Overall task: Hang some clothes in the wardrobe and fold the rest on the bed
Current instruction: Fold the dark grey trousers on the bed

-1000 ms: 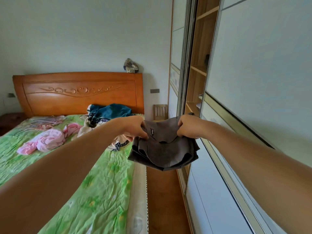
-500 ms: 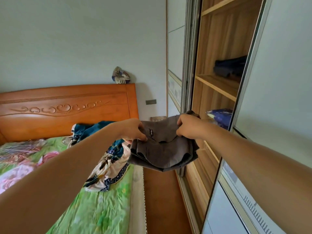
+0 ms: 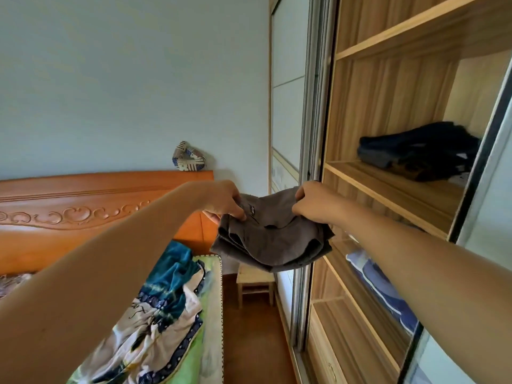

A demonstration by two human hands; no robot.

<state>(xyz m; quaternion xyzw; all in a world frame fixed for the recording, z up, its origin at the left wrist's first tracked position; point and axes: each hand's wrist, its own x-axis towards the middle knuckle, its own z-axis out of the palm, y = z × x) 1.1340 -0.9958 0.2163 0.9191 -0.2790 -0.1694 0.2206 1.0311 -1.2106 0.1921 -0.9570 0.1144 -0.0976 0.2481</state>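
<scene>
As you have turned from the bed [image 3: 213, 314] toward the open wardrobe [image 3: 388, 106], its shelves now fill the right of the frame, so stowing looks near. Your left hand [image 3: 225, 202] and right hand [image 3: 310, 202] each pinch the top edge of the folded grey garment [image 3: 271, 236], held mid-air at centre. Dark folded clothes [image 3: 421, 153] sit on the middle shelf [image 3: 401, 189]; a blue bundle [image 3: 385, 289] lies below.
</scene>
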